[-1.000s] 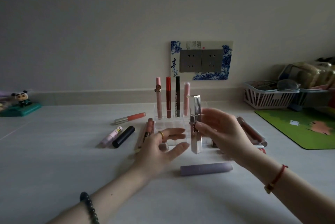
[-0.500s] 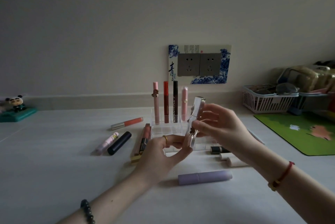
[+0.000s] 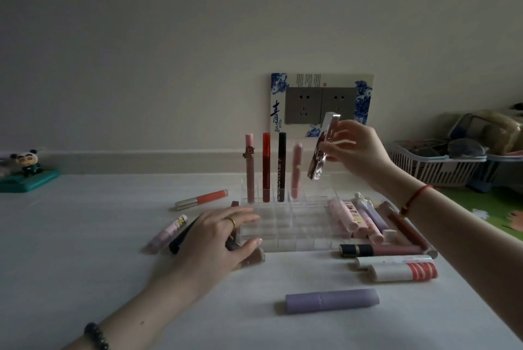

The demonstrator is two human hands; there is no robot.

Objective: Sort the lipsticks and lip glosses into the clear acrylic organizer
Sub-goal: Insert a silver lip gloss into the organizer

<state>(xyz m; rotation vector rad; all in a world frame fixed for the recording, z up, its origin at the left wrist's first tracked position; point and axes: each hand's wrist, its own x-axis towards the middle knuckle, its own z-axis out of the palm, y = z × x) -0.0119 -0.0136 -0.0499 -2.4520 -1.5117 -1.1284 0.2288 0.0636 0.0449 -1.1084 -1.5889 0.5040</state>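
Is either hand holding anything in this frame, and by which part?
The right hand pinches a silvery square tube around its middle, tilted above the acrylic organizer. The left hand holds nothing; it rests flat at the organizer's left edge.

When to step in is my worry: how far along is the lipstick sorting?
Done: four tubes stand upright in the organizer's back row. In hand: the right hand holds a clear-cased gloss tilted above that row; the left hand rests at the organizer's left edge. Left: the purple tube in front and loose tubes on both sides.
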